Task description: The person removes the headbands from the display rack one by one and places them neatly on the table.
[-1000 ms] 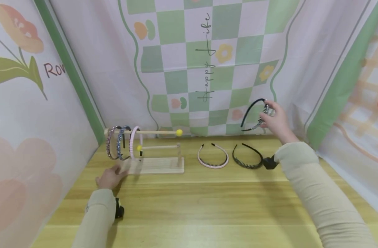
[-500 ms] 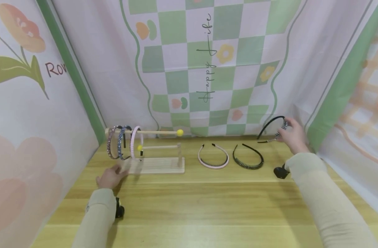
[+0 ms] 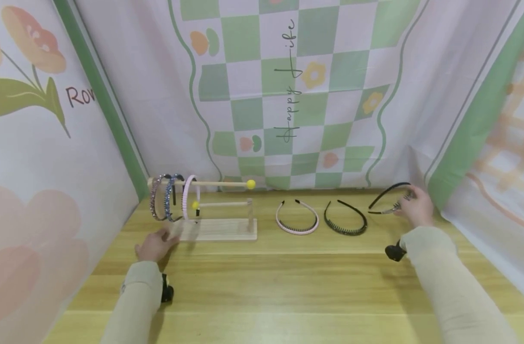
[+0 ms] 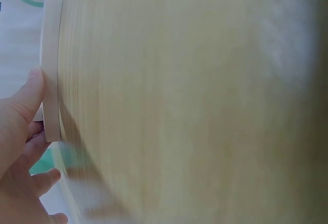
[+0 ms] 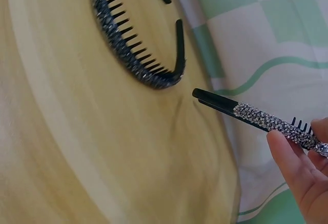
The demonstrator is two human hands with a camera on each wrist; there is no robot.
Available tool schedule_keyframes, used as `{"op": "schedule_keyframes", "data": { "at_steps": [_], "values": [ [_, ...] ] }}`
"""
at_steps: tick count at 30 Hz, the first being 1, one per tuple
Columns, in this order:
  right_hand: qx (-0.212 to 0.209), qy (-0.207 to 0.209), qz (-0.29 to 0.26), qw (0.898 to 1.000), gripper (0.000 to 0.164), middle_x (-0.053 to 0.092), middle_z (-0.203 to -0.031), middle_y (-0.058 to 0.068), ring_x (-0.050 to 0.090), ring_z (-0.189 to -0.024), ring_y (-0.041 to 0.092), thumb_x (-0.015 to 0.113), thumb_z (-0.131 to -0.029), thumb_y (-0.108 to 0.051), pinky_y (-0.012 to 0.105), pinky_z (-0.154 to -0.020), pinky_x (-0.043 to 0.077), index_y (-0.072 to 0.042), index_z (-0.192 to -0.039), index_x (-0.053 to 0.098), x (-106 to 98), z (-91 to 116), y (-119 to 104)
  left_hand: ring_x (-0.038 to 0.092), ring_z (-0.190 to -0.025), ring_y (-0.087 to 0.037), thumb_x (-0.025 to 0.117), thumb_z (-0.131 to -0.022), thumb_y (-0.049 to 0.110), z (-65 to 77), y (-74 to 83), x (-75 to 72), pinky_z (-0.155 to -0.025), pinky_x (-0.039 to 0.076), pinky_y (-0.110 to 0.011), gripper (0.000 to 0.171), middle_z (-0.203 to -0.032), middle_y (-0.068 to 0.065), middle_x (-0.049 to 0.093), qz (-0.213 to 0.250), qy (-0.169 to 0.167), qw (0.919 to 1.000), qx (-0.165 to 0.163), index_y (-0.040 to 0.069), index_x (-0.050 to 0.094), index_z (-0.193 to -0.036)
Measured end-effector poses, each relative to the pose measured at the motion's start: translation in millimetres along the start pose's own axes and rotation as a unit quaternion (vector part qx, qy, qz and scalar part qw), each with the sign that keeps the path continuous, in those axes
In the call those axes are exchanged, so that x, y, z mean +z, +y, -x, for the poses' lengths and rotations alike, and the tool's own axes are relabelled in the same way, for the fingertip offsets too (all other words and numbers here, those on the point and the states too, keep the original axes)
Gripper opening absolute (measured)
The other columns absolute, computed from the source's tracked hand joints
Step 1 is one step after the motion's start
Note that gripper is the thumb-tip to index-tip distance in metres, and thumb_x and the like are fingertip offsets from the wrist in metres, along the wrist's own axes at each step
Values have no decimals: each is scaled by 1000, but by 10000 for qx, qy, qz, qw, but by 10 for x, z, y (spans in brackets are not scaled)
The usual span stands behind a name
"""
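My right hand (image 3: 417, 209) pinches a glittery silver headband (image 5: 256, 115) with black comb teeth, low over the table's far right. Its black ends point left; the right wrist view shows them just off the wood. At left, my left hand (image 3: 153, 244) grips the near left end of a wooden headband stand (image 3: 223, 229), thumb and fingers on its base. On the stand's upper rod hang a rose glitter headband (image 3: 153, 200), a blue glitter headband (image 3: 167, 198) and a pink headband (image 3: 185, 198).
Another pink headband (image 3: 297, 231) and a dark glitter headband (image 3: 345, 231) lie side by side on the wooden table (image 3: 262, 286), between stand and right hand. A yellow ball (image 3: 251, 184) caps the upper rod. Printed curtains (image 3: 313, 119) rise behind the table.
My right hand has carried the silver headband rightward and down, from in front of the curtain to close over the table. The left hand and stand have stayed in place.
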State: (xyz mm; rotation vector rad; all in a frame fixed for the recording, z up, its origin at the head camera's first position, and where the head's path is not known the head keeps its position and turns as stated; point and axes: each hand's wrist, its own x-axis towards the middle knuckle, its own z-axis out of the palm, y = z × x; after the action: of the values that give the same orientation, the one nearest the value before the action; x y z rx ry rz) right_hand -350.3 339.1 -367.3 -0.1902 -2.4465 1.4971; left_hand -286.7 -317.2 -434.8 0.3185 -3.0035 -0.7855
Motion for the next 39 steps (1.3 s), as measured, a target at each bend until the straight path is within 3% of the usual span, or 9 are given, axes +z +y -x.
{"op": "schedule_keyframes", "data": {
  "at_steps": [6,10,15,18,23,25,29,34,39],
  "values": [
    [226,10,-88,9997,59,26,-134,37,59,-61,6,43,-90,-2,27,-64,55,3,-143,18,-19,21,215,39,-119,-45,52,-87,54,25,31,-21,-94,5,-72,71,-133,-21,45,-24,-14,10000,-2,3,41,-134],
    [314,-8,36,9995,57,38,-123,38,58,-60,2,45,-90,-3,24,-63,54,7,-140,20,-16,63,304,41,-118,-45,52,-87,54,20,19,-19,-94,6,-72,70,-132,-21,46,-26,0,10000,30,2,42,-133],
    [422,20,629,9971,54,54,-104,35,64,-62,15,50,-92,-17,25,-57,53,12,-133,32,-18,145,395,41,-118,-44,52,-86,56,3,-6,-1,-94,6,-72,73,-132,-21,46,5,-12,10000,18,2,42,-134],
    [644,-147,821,9944,59,58,-95,30,63,-66,23,52,-93,-31,31,-56,53,13,-128,37,-18,194,449,41,-118,-44,52,-86,57,0,-10,3,-94,6,-72,74,-133,-21,46,24,-20,10000,4,2,42,-134],
    [949,-682,769,9902,73,60,-82,19,61,-65,26,53,-89,-46,37,-57,54,14,-127,37,-10,221,507,40,-119,-44,52,-86,56,4,-1,-4,-94,4,-72,73,-133,-21,46,32,-35,10000,1,2,41,-135],
    [956,-887,751,9886,70,60,-74,16,61,-63,25,53,-89,-45,37,-56,54,15,-123,39,1,205,526,40,-119,-44,52,-86,56,8,3,-7,-93,4,-72,73,-132,-21,46,43,-38,10000,3,2,41,-134],
    [906,-1233,753,9854,49,59,-67,10,60,-59,23,55,-90,-31,37,-56,54,15,-106,48,40,167,560,40,-118,-44,53,-86,55,15,9,-10,-93,4,-72,72,-132,-22,46,78,-29,10000,-2,2,42,-134],
    [873,-1513,901,9805,26,58,-62,7,58,-55,21,54,-89,-18,35,-54,52,6,-81,55,100,160,564,41,-118,-44,53,-86,55,7,4,-4,-94,4,-72,71,-131,-21,47,98,-2,10000,-8,3,42,-134],
    [864,-1538,980,9794,22,55,-59,5,55,-52,18,52,-89,-15,32,-51,51,4,-79,54,143,189,539,40,-119,-44,53,-86,55,-7,4,7,-94,3,-72,72,-132,-21,46,100,-9,9999,-10,3,41,-135]
  ]
}}
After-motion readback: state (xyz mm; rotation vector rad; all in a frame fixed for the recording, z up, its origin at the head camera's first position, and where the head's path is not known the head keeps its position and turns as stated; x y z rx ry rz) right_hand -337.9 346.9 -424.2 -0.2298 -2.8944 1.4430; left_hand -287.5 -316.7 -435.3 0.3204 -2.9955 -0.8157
